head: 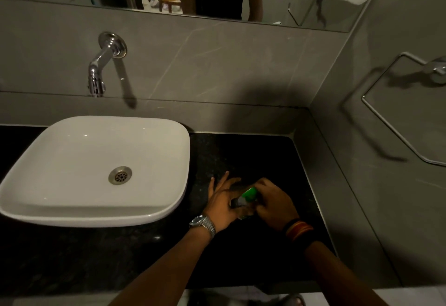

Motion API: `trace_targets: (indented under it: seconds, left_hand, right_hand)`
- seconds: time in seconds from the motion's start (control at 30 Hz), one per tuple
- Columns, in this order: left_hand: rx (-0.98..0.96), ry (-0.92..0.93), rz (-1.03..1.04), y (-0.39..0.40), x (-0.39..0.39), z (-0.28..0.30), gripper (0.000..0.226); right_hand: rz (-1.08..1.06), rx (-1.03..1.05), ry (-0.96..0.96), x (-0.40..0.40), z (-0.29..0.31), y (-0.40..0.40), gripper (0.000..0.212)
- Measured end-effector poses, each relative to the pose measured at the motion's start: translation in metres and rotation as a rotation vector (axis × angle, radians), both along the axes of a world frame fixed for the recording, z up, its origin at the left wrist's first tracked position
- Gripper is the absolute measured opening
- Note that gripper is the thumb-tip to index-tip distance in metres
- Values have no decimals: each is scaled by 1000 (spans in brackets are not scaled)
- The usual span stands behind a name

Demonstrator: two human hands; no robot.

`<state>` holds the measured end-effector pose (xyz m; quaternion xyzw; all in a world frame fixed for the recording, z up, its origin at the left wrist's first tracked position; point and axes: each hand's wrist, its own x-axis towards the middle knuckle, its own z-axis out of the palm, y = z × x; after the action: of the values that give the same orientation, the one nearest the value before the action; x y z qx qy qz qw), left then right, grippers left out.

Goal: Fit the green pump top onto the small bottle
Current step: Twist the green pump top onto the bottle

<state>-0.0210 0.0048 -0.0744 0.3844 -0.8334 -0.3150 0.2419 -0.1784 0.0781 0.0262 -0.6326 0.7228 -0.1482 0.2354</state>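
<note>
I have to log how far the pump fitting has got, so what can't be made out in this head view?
- Small bottle: mostly covered by the left hand and right hand; its shape and label cannot be read.
- Green pump top: only a patch shows between the fingers; whether it is seated or threaded is hidden.
- Bottle base: whether it rests on the dark counter is masked by hands and dim light.

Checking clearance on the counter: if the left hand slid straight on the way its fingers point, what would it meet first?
Probably nothing near: the left hand points up and slightly right across bare black counter, so the grey backsplash looks first. Depth is unclear. The basin lies off to its left.
</note>
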Motion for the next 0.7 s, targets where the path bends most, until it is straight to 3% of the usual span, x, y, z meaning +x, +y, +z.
trace_targets:
  seconds: [0.13,0.27,0.37,0.47,0.53,0.7]
  left_hand:
    - [6,11,-9,0,1,-1,50]
    - [-5,16,-5,0,0,-3,50]
    - [-26,-9,-4,-1,-1,-3,47]
    - [-2,-19,3,0,-2,-1,54]
    - [2,-9,-2,0,-2,0,56]
    - [10,-15,-7,0,0,-1,58]
  right_hand:
    - [79,15,7,-13,2,-6,37]
    - [-158,-6,55,-5,-10,-7,54]
    - [-248,-53,-71,0,-23,-1,60]
    - [-193,-170,-311,-6,-33,7,39]
    - [-184,-224,-333,-6,-36,9,28]
    - [-394,-185,-328,-1,-37,3,55]
